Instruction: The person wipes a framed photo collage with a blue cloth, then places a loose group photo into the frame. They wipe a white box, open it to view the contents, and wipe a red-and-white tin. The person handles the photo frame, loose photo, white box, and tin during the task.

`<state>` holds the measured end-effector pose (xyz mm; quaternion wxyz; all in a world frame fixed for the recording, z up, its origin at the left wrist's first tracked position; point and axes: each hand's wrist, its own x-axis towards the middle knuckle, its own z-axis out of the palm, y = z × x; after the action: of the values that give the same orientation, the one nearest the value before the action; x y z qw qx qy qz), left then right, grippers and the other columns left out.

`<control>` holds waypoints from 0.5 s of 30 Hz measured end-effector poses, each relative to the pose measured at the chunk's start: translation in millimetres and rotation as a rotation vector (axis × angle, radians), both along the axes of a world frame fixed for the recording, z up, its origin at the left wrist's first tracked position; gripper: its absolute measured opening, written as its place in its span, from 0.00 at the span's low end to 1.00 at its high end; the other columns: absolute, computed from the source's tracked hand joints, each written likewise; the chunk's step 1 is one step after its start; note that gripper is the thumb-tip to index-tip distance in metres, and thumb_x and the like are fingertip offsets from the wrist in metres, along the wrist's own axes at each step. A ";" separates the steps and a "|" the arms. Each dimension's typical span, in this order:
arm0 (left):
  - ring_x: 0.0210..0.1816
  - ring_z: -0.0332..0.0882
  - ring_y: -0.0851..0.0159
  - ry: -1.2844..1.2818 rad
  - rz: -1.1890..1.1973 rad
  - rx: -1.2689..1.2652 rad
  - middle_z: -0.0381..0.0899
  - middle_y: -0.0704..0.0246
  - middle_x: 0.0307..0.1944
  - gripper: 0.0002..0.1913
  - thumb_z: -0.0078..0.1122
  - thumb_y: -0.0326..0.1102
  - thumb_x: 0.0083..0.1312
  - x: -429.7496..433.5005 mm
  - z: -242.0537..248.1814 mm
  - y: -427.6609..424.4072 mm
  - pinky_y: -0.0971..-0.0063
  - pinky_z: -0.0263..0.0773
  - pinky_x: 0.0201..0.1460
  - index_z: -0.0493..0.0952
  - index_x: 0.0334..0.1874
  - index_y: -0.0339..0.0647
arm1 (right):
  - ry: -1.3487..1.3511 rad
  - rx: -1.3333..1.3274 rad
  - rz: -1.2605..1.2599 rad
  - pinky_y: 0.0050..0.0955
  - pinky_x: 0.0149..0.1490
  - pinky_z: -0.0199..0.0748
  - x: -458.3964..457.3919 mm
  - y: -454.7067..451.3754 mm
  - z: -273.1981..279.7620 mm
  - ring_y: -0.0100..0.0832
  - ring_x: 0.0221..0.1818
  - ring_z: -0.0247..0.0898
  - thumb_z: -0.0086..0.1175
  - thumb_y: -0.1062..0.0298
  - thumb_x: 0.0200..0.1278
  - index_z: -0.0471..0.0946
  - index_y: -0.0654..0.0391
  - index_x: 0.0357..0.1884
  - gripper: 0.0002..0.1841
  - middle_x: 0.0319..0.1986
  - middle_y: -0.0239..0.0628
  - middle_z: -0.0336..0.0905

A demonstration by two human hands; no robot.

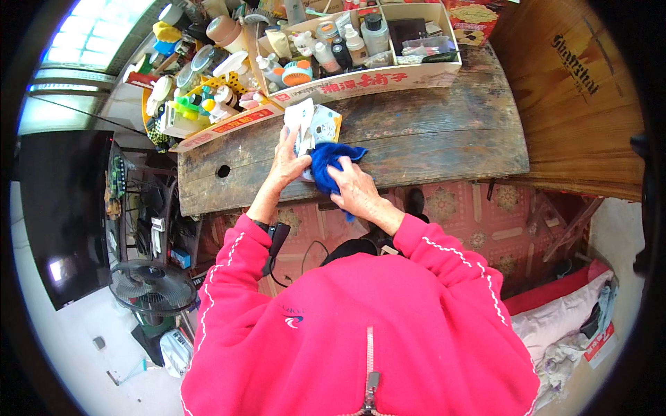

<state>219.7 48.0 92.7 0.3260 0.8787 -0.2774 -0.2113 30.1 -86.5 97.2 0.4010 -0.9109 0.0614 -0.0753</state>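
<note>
Near the front edge of a worn wooden table (416,138), my right hand (359,190) grips a bunched blue cloth (328,161). The cloth covers the near part of a small white box (326,124) with a patterned side, and a corner of it hangs past the table edge. My left hand (287,158) rests against a white packet (299,115) just left of the box, thumb pointing toward the cloth. Its fingers are spread along the packet's side; whether they grip it is hard to tell.
Behind my hands stand two open cardboard trays, one (374,78) full of bottles, the other (229,125) holding jars and tubes. The tabletop has a round hole (223,171). A wooden panel (577,104) rises at right. A fan (152,288) and a dark television (65,208) stand left.
</note>
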 end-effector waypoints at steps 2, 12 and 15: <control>0.70 0.63 0.44 0.098 -0.014 -0.098 0.56 0.48 0.75 0.46 0.63 0.33 0.49 2.6 4.9 5.9 0.61 0.63 0.70 0.59 0.76 0.44 | 0.023 0.073 0.085 0.46 0.52 0.77 -15.9 -10.4 -7.2 0.54 0.52 0.72 0.68 0.68 0.46 0.72 0.52 0.58 0.32 0.53 0.51 0.67; 0.61 0.75 0.54 1.390 0.359 -1.020 0.77 0.57 0.61 0.32 0.60 0.37 0.59 -32.2 47.8 63.1 0.56 0.67 0.67 0.67 0.67 0.33 | -0.464 0.888 -0.474 0.31 0.60 0.71 -32.9 -43.9 49.6 0.32 0.54 0.74 0.61 0.76 0.56 0.67 0.62 0.64 0.31 0.53 0.41 0.77; 0.58 0.77 0.53 1.349 0.309 -0.987 0.78 0.56 0.59 0.30 0.58 0.39 0.61 -42.2 54.3 48.1 0.55 0.71 0.64 0.69 0.65 0.34 | -0.560 0.390 -0.241 0.41 0.60 0.73 -27.8 -24.7 93.1 0.46 0.55 0.74 0.70 0.68 0.41 0.72 0.54 0.62 0.39 0.56 0.48 0.73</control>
<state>177.5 96.1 147.0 0.7926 0.3498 0.0392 -0.4979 2.4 -111.2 190.3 0.5568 -0.7476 0.0693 -0.3553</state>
